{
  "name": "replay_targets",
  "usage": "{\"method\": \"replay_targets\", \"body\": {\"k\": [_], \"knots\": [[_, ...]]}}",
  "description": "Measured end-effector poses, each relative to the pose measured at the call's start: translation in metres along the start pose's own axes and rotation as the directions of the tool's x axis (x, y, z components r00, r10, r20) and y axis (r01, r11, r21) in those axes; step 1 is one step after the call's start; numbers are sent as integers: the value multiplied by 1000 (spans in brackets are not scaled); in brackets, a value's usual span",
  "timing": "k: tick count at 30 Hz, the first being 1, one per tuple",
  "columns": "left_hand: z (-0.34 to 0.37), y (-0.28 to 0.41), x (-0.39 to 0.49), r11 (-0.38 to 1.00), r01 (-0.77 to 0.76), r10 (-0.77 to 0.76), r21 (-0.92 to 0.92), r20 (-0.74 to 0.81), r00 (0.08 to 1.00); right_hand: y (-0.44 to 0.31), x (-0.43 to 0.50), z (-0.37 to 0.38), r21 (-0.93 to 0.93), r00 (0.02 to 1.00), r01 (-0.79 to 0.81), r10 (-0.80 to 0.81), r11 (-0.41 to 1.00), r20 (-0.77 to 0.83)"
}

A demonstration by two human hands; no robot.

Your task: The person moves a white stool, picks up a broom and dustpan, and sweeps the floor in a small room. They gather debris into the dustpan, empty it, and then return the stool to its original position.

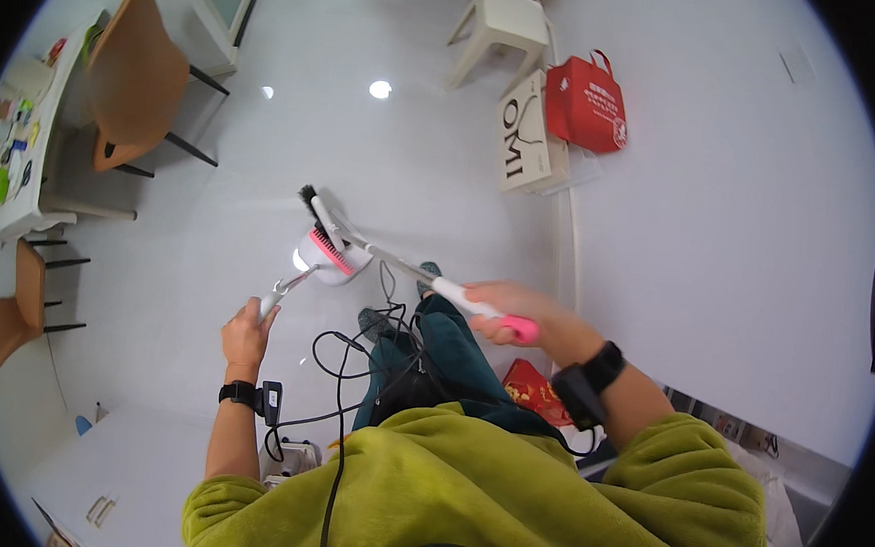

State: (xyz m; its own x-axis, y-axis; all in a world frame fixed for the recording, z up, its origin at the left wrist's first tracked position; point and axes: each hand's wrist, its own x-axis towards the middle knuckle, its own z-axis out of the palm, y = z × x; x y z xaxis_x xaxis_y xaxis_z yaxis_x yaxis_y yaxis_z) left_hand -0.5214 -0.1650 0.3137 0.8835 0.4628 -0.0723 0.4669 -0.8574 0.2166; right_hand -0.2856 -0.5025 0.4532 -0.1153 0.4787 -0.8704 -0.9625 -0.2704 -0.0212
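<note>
My right hand (506, 311) is closed round the white handle of a broom (389, 259), near its pink end. The broom's metal pole slants up and left to a white head with dark bristles. That head lies over the dustpan (347, 272), which is white with a pink toothed comb edge. In my left hand (247, 337) is the dustpan's upright white and metal handle, gripped near its top. Both tool heads are low over the glossy floor, in front of my feet. Whether the bristles touch the comb, I cannot tell.
Tan chairs (138, 67) and a cluttered white table (32, 203) are at the left. A white plastic stool (505, 22), a printed box (524, 140) and a red bag (587, 106) stand along the right wall. Black cables (340, 388) hang before my legs.
</note>
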Motion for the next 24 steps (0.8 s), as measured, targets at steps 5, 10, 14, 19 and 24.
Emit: {"method": "replay_targets", "body": {"k": [5,10,14,19,24], "knots": [[1,-8,-22,994,111,-111,3,-20,994,-42,-34,-6,-285,965,114,-174,952,-194],[1,-13,-56,970,240,-242,-46,-53,969,-117,22,-16,-638,846,177,-447,749,-290],[8,-16,-70,953,295,-302,-71,-114,947,-156,120,-32,-652,782,232,-537,722,-317],[14,-18,-63,934,357,-357,-20,-98,929,-60,144,-19,-872,846,118,-508,474,-162],[15,-23,-61,941,339,-339,-15,-68,938,0,80,25,-686,974,-127,-42,717,-224]]}}
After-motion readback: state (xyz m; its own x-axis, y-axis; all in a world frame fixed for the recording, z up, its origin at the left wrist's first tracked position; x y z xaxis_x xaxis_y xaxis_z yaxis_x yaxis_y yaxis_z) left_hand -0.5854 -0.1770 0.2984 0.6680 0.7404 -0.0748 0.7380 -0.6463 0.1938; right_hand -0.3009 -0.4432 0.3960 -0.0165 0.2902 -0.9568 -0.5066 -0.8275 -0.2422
